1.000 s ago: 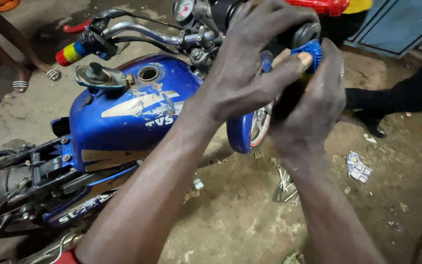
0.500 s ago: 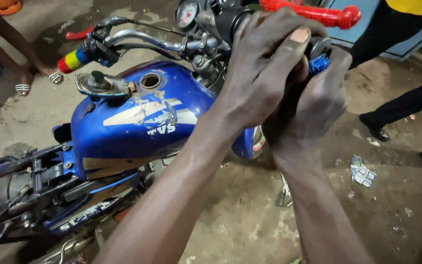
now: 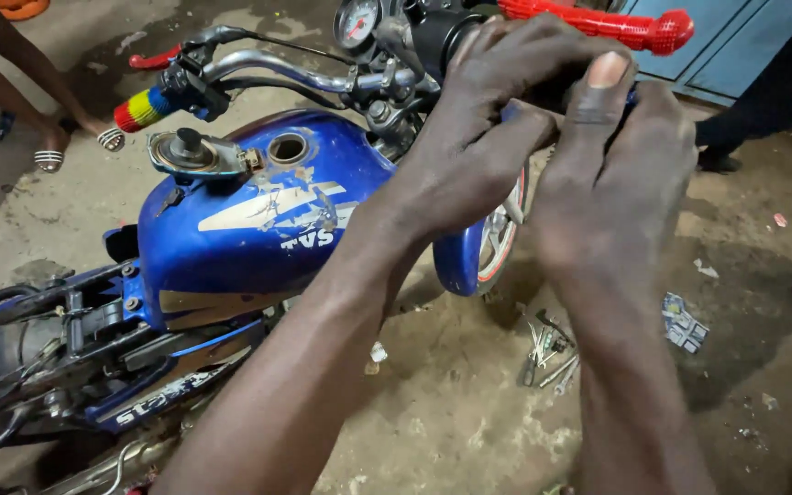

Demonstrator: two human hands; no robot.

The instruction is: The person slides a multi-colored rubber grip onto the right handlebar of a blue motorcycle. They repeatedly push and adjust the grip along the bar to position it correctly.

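At the far left a bystander's sandalled foot (image 3: 48,158) rests on the dirt floor (image 3: 451,412). Next comes the rainbow-striped grip (image 3: 142,108) on the far handlebar end, then the blue fuel tank (image 3: 258,229) with its cap (image 3: 190,154) flipped open beside the filler hole. Past the round gauge (image 3: 357,20), the left hand (image 3: 497,119) curls its fingers tight over the bar just beside the red grip (image 3: 611,23), and the right hand (image 3: 616,183) presses against it, thumb on top. The two hands hide whatever small part they clamp. Loose tools (image 3: 547,353) lie on the floor below. Compared with half a second ago, the hands sit lower and closer together, and the blue piece then showing between them is almost covered.
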